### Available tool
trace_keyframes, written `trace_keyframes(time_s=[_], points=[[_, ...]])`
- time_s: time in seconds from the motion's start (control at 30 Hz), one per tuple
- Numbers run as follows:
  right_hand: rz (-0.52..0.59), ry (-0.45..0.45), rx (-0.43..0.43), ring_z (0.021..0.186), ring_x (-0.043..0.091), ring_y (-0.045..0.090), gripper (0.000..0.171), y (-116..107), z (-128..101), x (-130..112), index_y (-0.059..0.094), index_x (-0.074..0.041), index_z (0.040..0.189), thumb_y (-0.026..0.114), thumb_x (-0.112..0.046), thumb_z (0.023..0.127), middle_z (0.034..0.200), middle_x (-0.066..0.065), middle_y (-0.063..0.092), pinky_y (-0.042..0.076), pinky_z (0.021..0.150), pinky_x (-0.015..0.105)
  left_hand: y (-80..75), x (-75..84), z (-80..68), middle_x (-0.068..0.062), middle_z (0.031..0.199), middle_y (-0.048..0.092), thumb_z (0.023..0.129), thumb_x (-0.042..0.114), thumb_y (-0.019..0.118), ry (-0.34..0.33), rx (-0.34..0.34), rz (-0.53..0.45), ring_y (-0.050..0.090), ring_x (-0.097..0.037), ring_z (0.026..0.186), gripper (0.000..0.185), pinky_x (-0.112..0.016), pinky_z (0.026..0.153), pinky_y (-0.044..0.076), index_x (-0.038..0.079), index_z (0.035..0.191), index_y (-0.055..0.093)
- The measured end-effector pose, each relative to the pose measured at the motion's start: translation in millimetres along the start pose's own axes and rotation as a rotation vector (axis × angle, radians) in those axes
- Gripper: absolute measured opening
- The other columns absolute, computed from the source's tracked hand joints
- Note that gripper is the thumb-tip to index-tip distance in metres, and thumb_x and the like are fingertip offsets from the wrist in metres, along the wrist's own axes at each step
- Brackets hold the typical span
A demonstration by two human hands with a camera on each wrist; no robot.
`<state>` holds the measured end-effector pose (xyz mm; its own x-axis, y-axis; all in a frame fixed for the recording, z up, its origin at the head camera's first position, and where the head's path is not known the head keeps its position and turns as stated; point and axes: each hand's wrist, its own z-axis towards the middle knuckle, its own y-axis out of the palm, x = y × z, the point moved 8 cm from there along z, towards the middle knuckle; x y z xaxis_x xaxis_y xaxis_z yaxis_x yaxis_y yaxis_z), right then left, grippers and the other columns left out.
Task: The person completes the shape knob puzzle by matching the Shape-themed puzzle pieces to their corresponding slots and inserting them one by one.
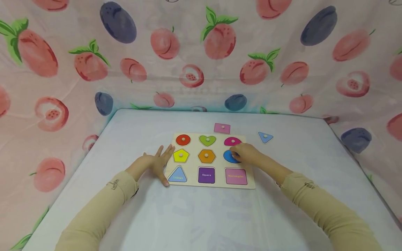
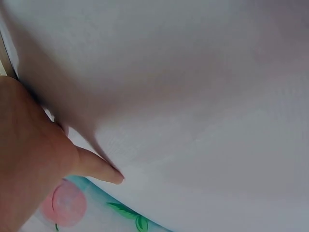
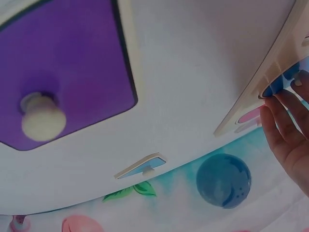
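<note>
The blue oval (image 1: 228, 157) sits at 3 o'clock on the puzzle board (image 1: 192, 165), pinched by the right hand (image 1: 247, 153). Five other knobbed shapes (image 1: 206, 156) look seated; three labelled slots (image 1: 206, 179) towards 6 o'clock are unfilled. The left hand (image 1: 160, 165) lies spread at 9 o'clock. Loose: pink rectangle (image 1: 221, 129) at 12, blue triangle (image 1: 265, 137) at 2, purple square (image 3: 79, 82) near the right wrist.

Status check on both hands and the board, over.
Right hand pinching blue oval; left hand spread at left edge of board. Pink rectangle, blue triangle, purple square off the board. No obstruction visible.
</note>
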<state>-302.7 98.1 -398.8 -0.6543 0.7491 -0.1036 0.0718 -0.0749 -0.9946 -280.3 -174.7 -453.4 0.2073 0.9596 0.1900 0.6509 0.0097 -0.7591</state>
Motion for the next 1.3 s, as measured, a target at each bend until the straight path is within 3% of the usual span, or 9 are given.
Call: trace_keyframes(time_s=[0.27,0.4,0.53,0.63,0.87,1.3], points=[[0.044,0.068,-0.001,0.065,0.014,0.052,0.013,2,-3,3,0.058,-0.008,0.075,0.068,-0.006,0.084,0.066,0.001,0.056,0.051,0.066,0.026,6.0,-8.6,13.6,-0.001,0.155,-0.03,0.052,0.059,0.084,-0.013,0.019,0.028,-0.025,-0.033,0.142,0.147,-0.082,0.094,-0.003,0.02,0.149,-0.02],[0.086,0.065,0.048,0.068,0.016,0.053,0.013,2,-7,7,0.059,-0.008,0.076,0.068,-0.006,0.084,0.069,0.001,0.058,0.051,0.071,0.031,5.4,-5.5,10.8,0.0,0.155,-0.03,0.052,0.059,0.083,-0.012,0.021,0.022,-0.026,-0.032,0.142,0.147,-0.081,0.095,-0.004,0.021,0.149,-0.02],[0.158,0.079,0.068,0.078,0.019,0.057,0.008,4,-11,12,0.061,-0.007,0.08,0.068,-0.007,0.084,0.079,0.003,0.063,0.051,0.083,0.039,3.9,-2.9,5.1,-0.002,0.156,-0.028,0.052,0.059,0.084,0.003,0.025,0.004,-0.025,-0.034,0.143,0.146,-0.081,0.095,-0.005,0.02,0.149,-0.019],[0.202,0.09,0.019,0.087,0.023,0.059,0.006,7,-13,14,0.063,-0.005,0.089,0.067,-0.008,0.085,0.089,0.007,0.066,0.05,0.089,0.043,4.1,-2.2,1.8,-0.002,0.155,-0.029,0.053,0.059,0.083,0.005,0.014,0.005,-0.026,-0.034,0.142,0.146,-0.081,0.095,-0.005,0.02,0.149,-0.02],[0.234,0.138,-0.155,0.11,0.031,0.059,0.035,11,-20,21,0.06,-0.005,0.12,0.064,-0.02,0.089,0.118,0.014,0.065,0.048,0.097,0.046,0.6,3.0,-2.7,-0.006,0.156,-0.025,0.055,0.056,0.084,0.027,0.036,-0.013,-0.022,-0.037,0.142,0.144,-0.082,0.093,-0.004,0.016,0.15,-0.016],[0.238,0.11,-0.128,0.099,0.026,0.062,0.032,2,-24,22,0.063,-0.003,0.116,0.065,-0.021,0.089,0.11,0.011,0.067,0.052,0.091,0.041,1.2,2.4,-3.4,-0.007,0.158,-0.021,0.055,0.055,0.084,0.028,0.057,-0.015,-0.019,-0.038,0.143,0.141,-0.082,0.094,-0.001,0.016,0.151,-0.012]])
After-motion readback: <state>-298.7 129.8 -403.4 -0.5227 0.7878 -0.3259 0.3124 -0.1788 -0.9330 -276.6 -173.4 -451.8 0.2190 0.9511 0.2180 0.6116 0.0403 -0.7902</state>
